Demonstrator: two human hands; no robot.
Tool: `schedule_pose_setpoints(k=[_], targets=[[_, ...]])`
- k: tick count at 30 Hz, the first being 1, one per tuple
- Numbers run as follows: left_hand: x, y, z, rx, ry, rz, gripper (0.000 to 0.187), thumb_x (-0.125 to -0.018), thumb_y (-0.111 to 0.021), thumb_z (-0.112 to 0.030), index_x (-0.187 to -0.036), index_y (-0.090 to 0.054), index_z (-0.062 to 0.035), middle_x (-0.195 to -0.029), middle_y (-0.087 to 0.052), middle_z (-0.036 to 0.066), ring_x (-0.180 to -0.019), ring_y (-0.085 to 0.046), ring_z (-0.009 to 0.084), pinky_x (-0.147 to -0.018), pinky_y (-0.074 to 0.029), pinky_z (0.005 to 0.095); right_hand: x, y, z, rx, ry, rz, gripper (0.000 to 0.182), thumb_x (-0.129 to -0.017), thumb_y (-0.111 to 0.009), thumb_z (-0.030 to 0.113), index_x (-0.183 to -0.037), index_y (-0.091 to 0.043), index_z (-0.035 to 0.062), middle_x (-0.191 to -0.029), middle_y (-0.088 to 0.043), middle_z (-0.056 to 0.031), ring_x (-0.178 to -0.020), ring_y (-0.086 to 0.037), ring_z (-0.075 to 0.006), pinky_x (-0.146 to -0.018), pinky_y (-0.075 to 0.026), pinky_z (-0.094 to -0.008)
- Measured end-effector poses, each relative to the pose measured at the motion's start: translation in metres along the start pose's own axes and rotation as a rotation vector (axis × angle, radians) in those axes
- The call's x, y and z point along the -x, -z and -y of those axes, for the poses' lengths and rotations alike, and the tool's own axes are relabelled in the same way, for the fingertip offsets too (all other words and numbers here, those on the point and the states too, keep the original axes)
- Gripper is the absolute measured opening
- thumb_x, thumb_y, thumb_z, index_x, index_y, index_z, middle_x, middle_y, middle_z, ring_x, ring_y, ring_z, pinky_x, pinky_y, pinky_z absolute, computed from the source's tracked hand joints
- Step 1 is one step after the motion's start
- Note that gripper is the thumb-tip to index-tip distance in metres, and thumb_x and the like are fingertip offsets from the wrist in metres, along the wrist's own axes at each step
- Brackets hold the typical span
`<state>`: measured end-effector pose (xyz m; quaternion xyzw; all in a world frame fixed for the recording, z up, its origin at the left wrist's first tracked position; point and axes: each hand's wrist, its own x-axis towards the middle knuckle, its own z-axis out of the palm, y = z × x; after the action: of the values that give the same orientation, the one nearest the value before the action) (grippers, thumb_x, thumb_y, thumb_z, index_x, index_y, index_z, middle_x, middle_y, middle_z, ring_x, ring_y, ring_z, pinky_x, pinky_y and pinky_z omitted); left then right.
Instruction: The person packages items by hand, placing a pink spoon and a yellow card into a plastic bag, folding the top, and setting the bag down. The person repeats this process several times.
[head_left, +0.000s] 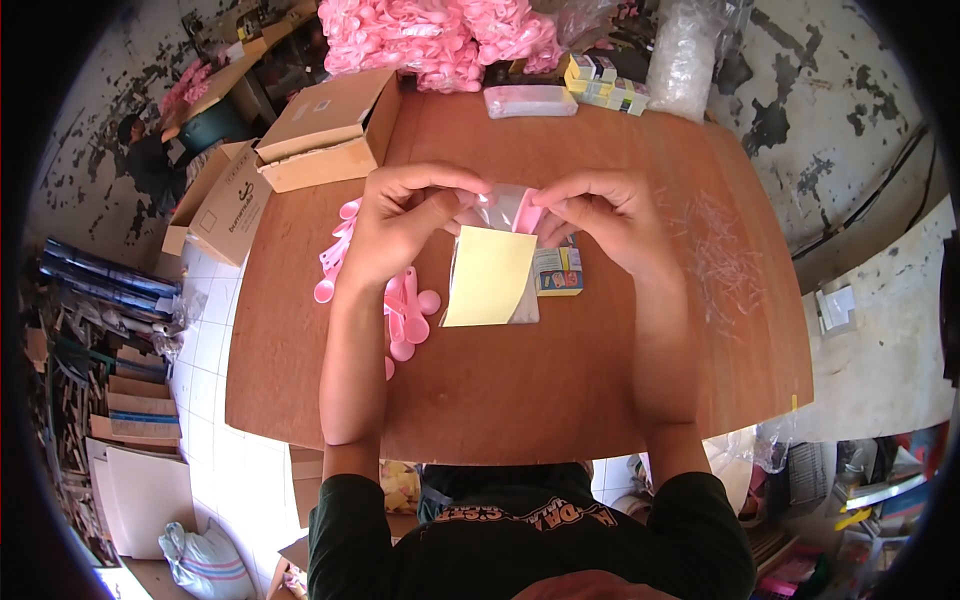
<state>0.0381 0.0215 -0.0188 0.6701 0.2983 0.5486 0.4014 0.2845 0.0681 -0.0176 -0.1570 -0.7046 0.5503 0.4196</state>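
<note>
- The clear plastic bag [503,207] is held up near the middle of the frame, above the table [500,400].
- Its upper left edge is pinched by the left hand [405,215], between thumb and fingers.
- A pink plastic piece [528,212] at the bag's upper right is grasped by the right hand [610,215]; whether the bag's edge is pinched with it cannot be told.
- Most of the bag is covered by a yellow paper [490,277]; whether the paper is inside or in front cannot be told.
- A small box [559,270] is seen just right of the paper, and pink spoons [408,310] are strewn left of it.
- The bag is judged light, limp and slippery, easily creased; it is best gripped at both upper corners. The pink piece is judged light and stiff, best taken by its end.
</note>
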Motion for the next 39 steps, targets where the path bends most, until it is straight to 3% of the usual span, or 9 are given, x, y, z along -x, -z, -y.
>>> schedule_pose_setpoints(k=[2,5,11,14,29,34,39], targets=[[0.001,0.003,0.001,-0.013,0.037,-0.024,0.023,-0.085,-0.049,0.008,-0.096,-0.069,0.0057,-0.096,-0.07,0.014,-0.086,-0.066,0.0172,-0.076,-0.052,0.0286,0.001,0.003,0.001,0.052,0.009,0.06,0.015,-0.092,-0.057,-0.002,-0.102,-0.069,-0.0045,-0.094,-0.071,-0.0128,-0.08,-0.071,-0.0176,-0.07,-0.059,-0.0295],[-0.001,0.007,0.004,0.055,-0.081,-0.023,0.022,-0.091,-0.052,0.006,-0.099,-0.071,0.0012,-0.095,-0.071,0.009,-0.08,-0.068,0.0134,-0.067,-0.056,0.0247,0.002,0.002,-0.002,0.134,0.048,0.039,0.018,-0.093,-0.054,-0.003,-0.103,-0.069,-0.0037,-0.095,-0.071,-0.012,-0.081,-0.07,-0.017,-0.072,-0.058,-0.0287],[0.0,0.003,0.0,0.025,-0.058,-0.024,0.025,-0.09,-0.048,0.008,-0.098,-0.071,0.002,-0.094,-0.071,0.009,-0.08,-0.068,0.0131,-0.067,-0.056,0.0248,0.0,-0.003,-0.007,0.122,0.186,0.022,0.015,-0.091,-0.061,-0.003,-0.104,-0.068,-0.0027,-0.104,-0.069,-0.0133,-0.087,-0.068,-0.0164,-0.072,-0.057,-0.0281],[-0.001,0.003,0.0,-0.011,-0.059,-0.023,0.026,-0.089,-0.047,0.009,-0.099,-0.071,0.0025,-0.094,-0.07,0.009,-0.08,-0.067,0.0128,-0.067,-0.056,0.0245,-0.001,-0.005,-0.002,0.168,0.218,0.029,0.017,-0.09,-0.06,-0.006,-0.104,-0.069,-0.0035,-0.098,-0.07,-0.0102,-0.085,-0.066,-0.0124,-0.072,-0.055,-0.0253],[0.003,0.002,-0.005,-0.041,-0.169,-0.025,0.033,-0.079,-0.044,0.016,-0.095,-0.071,0.0036,-0.093,-0.07,0.011,-0.081,-0.065,0.0148,-0.071,-0.052,0.0265,0.002,-0.01,-0.005,0.156,0.284,0.001,0.016,-0.087,-0.059,-0.009,-0.101,-0.068,-0.0052,-0.1,-0.068,-0.0099,-0.088,-0.064,-0.0106,-0.073,-0.053,-0.0238],[0.004,0.0,-0.01,0.001,-0.166,-0.016,0.015,-0.086,-0.059,0.01,-0.094,-0.07,0.0051,-0.093,-0.07,0.012,-0.082,-0.065,0.0147,-0.071,-0.053,0.0269,0.001,-0.015,-0.006,0.056,0.301,0.016,0.018,-0.083,-0.067,-0.01,-0.1,-0.066,-0.0058,-0.101,-0.066,-0.0116,-0.088,-0.066,-0.0134,-0.074,-0.056,-0.0249],[0.005,-0.002,-0.008,-0.01,-0.136,-0.025,0.012,-0.083,-0.066,0.01,-0.094,-0.069,0.0051,-0.094,-0.069,0.012,-0.084,-0.066,0.0143,-0.073,-0.054,0.0262,0.001,-0.019,-0.003,0.165,0.286,0.005,0.02,-0.079,-0.072,-0.009,-0.097,-0.064,-0.0054,-0.103,-0.065,-0.0118,-0.085,-0.069,-0.0161,-0.073,-0.058,-0.0251]])
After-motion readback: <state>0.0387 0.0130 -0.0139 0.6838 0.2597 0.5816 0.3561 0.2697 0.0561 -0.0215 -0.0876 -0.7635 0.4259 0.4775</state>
